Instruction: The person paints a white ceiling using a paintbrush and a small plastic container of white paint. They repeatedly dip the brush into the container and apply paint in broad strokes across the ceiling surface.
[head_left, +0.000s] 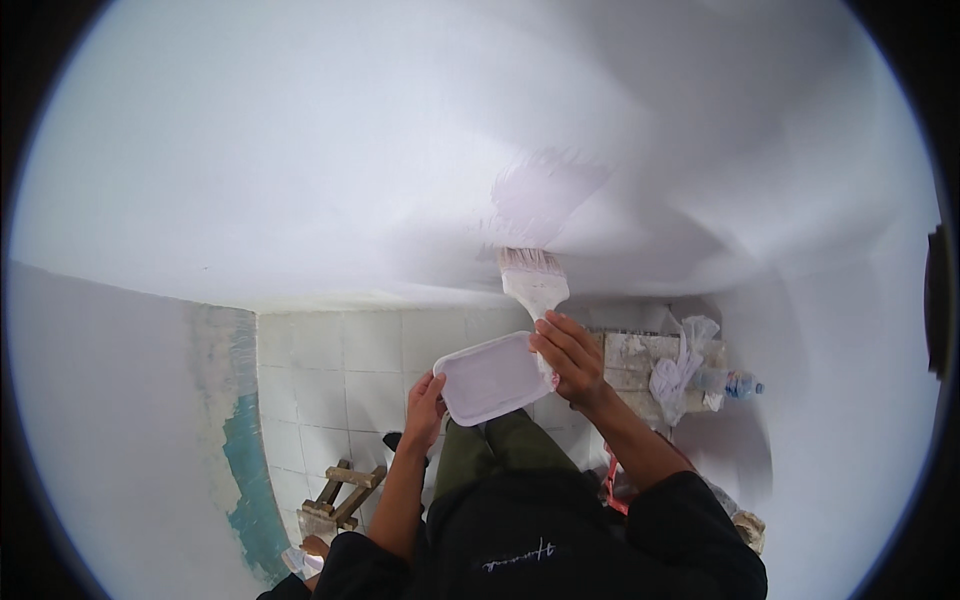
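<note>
My right hand is closed round the handle of a wide paintbrush, whose white-coated bristles point up at the wall. The bristle tips are at or very near the wall, just below a wet-looking, pale lilac patch of paint. My left hand grips the left edge of a shallow white tray with rounded corners. Pale lilac paint covers the tray's bottom. The tray is held level in front of my legs, and its right edge sits close under my right hand.
A small wooden stool stands on the white tiled floor at lower left, near another person's hand. At right, a paint-stained bench carries a plastic bag and a clear bottle. The left wall shows teal paint.
</note>
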